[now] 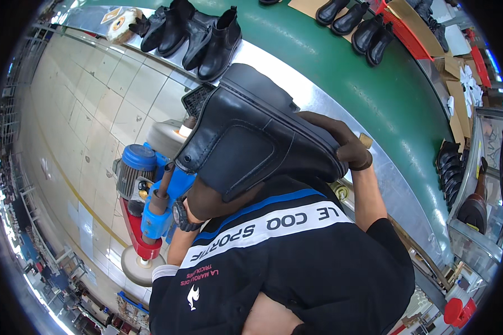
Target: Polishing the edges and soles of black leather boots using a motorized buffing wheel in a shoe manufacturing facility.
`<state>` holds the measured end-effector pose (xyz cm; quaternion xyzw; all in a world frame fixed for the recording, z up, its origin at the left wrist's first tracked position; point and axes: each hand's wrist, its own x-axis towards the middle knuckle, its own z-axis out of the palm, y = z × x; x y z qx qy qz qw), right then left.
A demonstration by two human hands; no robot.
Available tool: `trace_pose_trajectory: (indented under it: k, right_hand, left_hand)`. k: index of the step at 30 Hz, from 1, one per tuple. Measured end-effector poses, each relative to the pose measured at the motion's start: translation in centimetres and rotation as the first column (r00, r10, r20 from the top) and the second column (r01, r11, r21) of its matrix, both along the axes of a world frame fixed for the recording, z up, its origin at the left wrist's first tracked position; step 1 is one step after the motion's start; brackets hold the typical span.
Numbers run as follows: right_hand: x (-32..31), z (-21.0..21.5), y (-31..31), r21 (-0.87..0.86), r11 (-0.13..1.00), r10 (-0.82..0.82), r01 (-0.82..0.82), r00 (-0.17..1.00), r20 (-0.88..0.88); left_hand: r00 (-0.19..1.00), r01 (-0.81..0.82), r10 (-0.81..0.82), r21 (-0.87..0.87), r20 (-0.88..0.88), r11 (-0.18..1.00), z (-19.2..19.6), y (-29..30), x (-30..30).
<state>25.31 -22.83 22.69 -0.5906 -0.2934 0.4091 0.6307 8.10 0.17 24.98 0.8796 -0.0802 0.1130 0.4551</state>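
A black leather boot (pixel 251 139) with curved stitching on its side is held up in front of my chest. My right hand (pixel 341 139), in a brown glove, is wrapped round the boot's right end, by the edge of the sole. At the boot's lower left is my left hand (pixel 218 198), also in a brown glove, with a dark watch on the wrist. It supports the boot from beneath, and its fingers are mostly hidden behind the leather. A small round stud shows near the boot's left edge.
A blue and red machine (pixel 162 201) with pale wheels stands just left of the boot. Beyond it, several black boots (pixel 218 47) stand on a metal ledge beside a green conveyor belt (pixel 318 67). More black shoes (pixel 369 36) sit across the belt, near a red crate (pixel 411 39).
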Motion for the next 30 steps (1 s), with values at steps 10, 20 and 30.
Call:
trace_pose_trajectory:
  k: [10, 20, 30]
  right_hand:
    - [-0.5, 0.7, 1.1, 0.081, 0.985, -0.085, 0.150, 0.844, -0.530]
    - [0.7, -1.8, 2.5, -0.378, 0.925, -0.005, 0.031, 0.998, 0.070]
    - [10.0, -10.2, 8.2, -0.071, 0.800, -0.545, 0.596, 0.672, -0.500]
  left_hand:
    - [0.959, -0.283, 0.282, -0.026, -0.025, 0.959, 3.4, 1.9, 7.6]
    - [0.989, 0.121, -0.056, 0.514, -0.139, 0.849, 1.4, -0.7, 18.9]
    - [0.919, -0.177, 0.149, 0.046, 0.364, 0.983, 4.2, -2.1, 20.9]
